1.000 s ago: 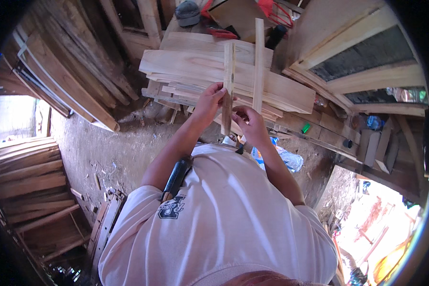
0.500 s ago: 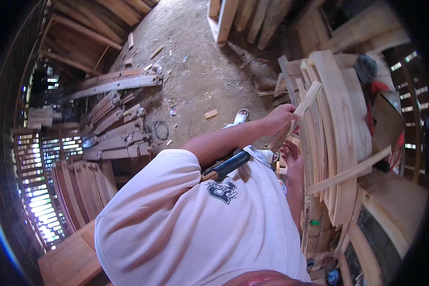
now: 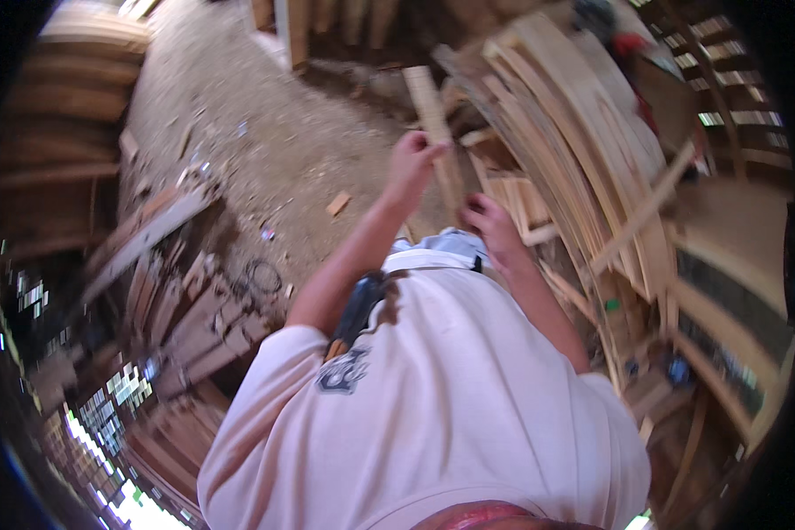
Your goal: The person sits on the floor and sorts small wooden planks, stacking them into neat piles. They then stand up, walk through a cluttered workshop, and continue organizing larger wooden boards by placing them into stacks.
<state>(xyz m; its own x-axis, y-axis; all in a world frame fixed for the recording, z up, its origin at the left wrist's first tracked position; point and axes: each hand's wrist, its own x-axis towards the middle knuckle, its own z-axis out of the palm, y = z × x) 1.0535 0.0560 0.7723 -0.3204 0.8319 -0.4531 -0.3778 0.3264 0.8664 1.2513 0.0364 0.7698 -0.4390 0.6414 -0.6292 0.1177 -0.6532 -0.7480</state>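
My left hand [image 3: 411,166] is closed around a narrow wooden strip [image 3: 429,104], thumb and fingers pinching it near its middle. The strip points away from me, its far end over the dirt floor. Beside its lower end is my right hand [image 3: 496,231], fingers curled and smeared by motion; whether they touch the strip, I cannot tell. Against the shirt front, by my left forearm, lies a dark elongated object [image 3: 359,309] with a light brown end.
Long boards [image 3: 565,132] are stacked on the right, with a loose batten [image 3: 645,208] lying across them. Timber pieces [image 3: 208,327] lie piled at left, near a coil of thin cord [image 3: 263,276]. Wood scraps, including a small block [image 3: 337,204], litter the dirt floor [image 3: 309,141].
The view has turned, and the board stack sits further up and left in it. Both hands and the strip appear further left, with the strip now leaning the other way.
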